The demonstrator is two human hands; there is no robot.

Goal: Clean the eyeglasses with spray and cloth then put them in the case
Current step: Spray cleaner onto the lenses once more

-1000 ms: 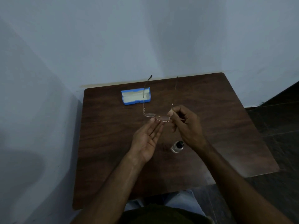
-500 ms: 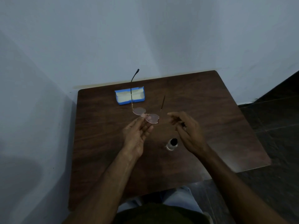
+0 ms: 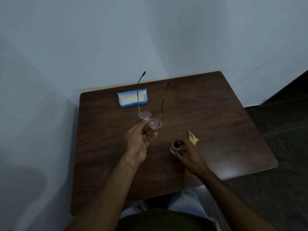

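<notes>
My left hand (image 3: 141,139) pinches the thin-framed eyeglasses (image 3: 150,120) at the bridge and holds them above the table, their temples unfolded and pointing away from me. My right hand (image 3: 190,155) is down at the small spray bottle (image 3: 175,146) with a dark cap, its fingers curled round the bottle's right side. A small yellow cloth (image 3: 193,138) lies crumpled on the table just beyond that hand. The blue eyeglass case (image 3: 132,100) lies open with a pale lining at the far left of the table.
The dark wooden table (image 3: 216,122) stands in a corner, with grey walls behind it and to its left. A dark floor lies to the right. My lap is below the table's near edge.
My right hand let go of the eyeglasses and dropped to the spray bottle, which uncovered the yellow cloth. My left hand kept the glasses and shifted them slightly left.
</notes>
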